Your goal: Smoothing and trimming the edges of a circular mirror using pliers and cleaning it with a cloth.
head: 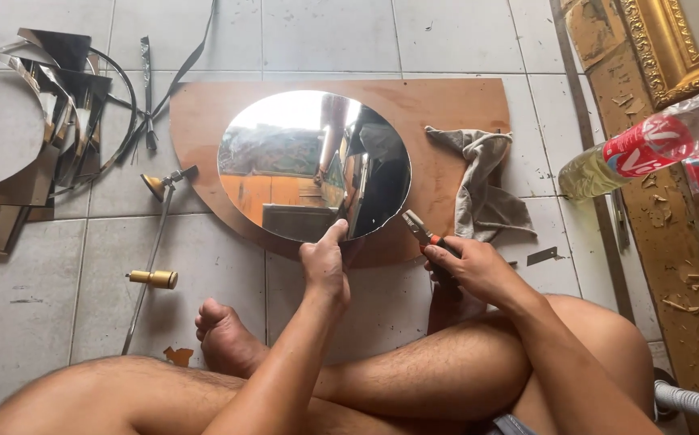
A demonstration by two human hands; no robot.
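An oval mirror (pixel 285 145) lies flat on a brown wooden board (pixel 446 109) on the tiled floor. My left hand (pixel 324 266) rests on the mirror's near edge, thumb pressed against the glass. My right hand (pixel 470 270) grips a pair of pliers (pixel 419 229) with red handles, its jaws touching the mirror's lower right rim. My crossed bare legs and one foot (pixel 225 338) fill the bottom of the view.
Curved mirror offcuts (pixel 39 137) are heaped at the far left. A long metal rod tool with brass fittings (pixel 152 266) lies left of the board. A grey rag (pixel 486 185) sits on the board's right end. A plastic bottle (pixel 647 149) and gilt frame (pixel 672 48) stand right.
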